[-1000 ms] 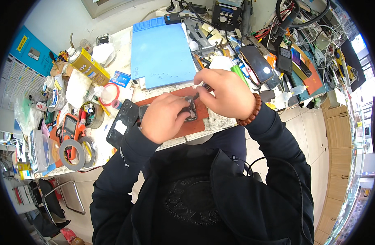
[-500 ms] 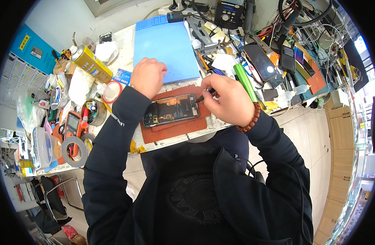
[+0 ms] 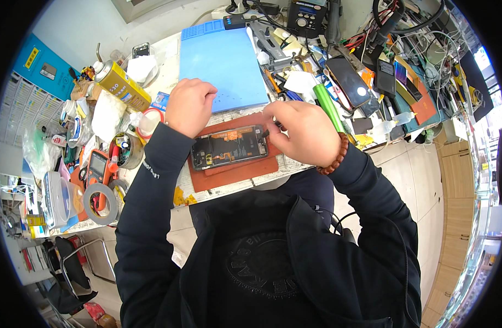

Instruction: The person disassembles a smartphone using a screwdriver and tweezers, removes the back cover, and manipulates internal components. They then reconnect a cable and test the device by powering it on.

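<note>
An opened smartphone [image 3: 231, 148], its dark inside and orange flex cable facing up, lies on a reddish-brown pad [image 3: 245, 174] in front of me. My right hand [image 3: 308, 134] is at the phone's right end, fingers pinched round a short dark tool [image 3: 276, 127] mostly hidden by them. Left of it, my left hand [image 3: 189, 106] hovers by the near left part of a blue work mat [image 3: 221, 60]. Its fingers are curled together, and whatever they may hold is too small to see. Tiny dark specks dot the mat beside those fingertips.
A yellow can [image 3: 122, 86], a tape roll [image 3: 99, 203] and an orange multimeter [image 3: 97, 167] stand on the left. Rightward lie a green cylindrical tool [image 3: 328, 108], a dark phone [image 3: 346, 82], a syringe [image 3: 393, 123] and tangled cables. A black device [image 3: 306, 19] stands at the back.
My left hand has drawn slightly left and its fingers have curled in more. My right hand has shifted a little at the phone's right end, and its tool shows less.
</note>
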Demonstrator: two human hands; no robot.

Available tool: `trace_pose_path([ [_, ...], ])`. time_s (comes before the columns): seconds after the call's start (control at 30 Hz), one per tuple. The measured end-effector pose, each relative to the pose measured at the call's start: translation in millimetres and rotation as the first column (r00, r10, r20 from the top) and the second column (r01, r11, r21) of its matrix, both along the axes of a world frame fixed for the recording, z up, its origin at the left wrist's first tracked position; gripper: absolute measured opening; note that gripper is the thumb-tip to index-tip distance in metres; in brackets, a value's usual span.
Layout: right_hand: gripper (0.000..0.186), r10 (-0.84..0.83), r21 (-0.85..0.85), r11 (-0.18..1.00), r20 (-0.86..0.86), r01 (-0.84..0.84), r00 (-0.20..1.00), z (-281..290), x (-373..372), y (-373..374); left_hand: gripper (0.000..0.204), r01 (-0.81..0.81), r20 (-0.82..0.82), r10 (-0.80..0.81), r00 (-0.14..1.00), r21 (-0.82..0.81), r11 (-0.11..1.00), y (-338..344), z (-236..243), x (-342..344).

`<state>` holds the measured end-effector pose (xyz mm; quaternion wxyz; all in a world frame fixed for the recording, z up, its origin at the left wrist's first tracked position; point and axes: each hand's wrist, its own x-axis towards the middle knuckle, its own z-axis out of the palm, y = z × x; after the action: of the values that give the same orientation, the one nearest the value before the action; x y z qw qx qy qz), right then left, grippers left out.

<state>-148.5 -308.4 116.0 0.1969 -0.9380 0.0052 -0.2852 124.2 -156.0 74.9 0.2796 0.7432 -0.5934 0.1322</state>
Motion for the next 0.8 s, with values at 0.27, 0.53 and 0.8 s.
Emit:
trace_pose_path([
  [0.27, 0.027, 0.126, -0.138, 0.983, 0.056, -0.117, 0.991, 22, 18, 5, 0.011, 0.021, -0.103, -0.036, 0.994, -0.147, 0.989, 30, 33, -70],
  [0.53, 0.024, 0.082, -0.160, 0.984, 0.021, -0.077, 0.996, 23, 15, 7, 0.048, 0.087, -0.042, -0.088, 0.995, -0.023, 0.996, 54, -20, -154],
  [0.8, 0.016, 0.009, -0.095, 0.995, 0.029, -0.007, 1.000, 20, 9, 10, 0.077, 0.095, -0.059, -0.092, 0.994, 0.049, 0.994, 82, -37, -181],
])
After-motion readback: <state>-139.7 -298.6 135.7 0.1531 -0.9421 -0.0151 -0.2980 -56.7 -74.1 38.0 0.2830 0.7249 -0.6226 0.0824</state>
